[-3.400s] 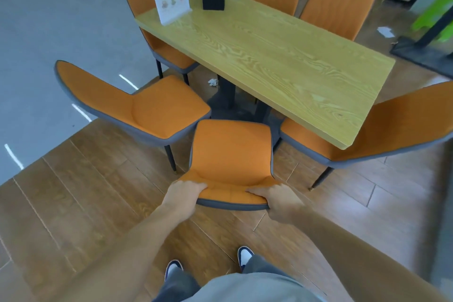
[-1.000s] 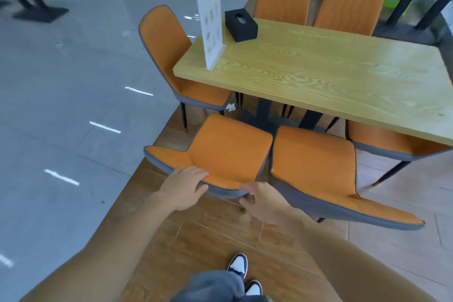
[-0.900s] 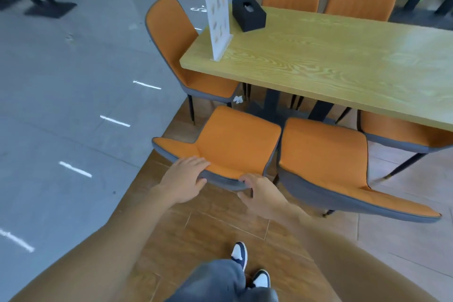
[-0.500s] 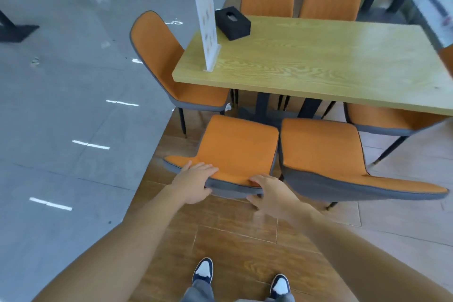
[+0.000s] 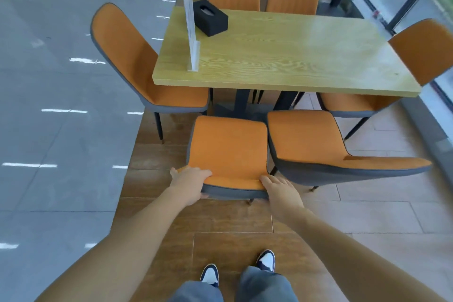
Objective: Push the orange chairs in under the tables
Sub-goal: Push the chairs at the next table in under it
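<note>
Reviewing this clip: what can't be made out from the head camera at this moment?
- Sign on the table: seen edge-on, so its print cannot be read.
- Front legs of the held chair: hidden beneath its own seat.
- Left hand and right hand: fingertips curl behind the chair back, so how tight the grip is stays unclear.
- Right-side chair: cut off by the frame edge.
</note>
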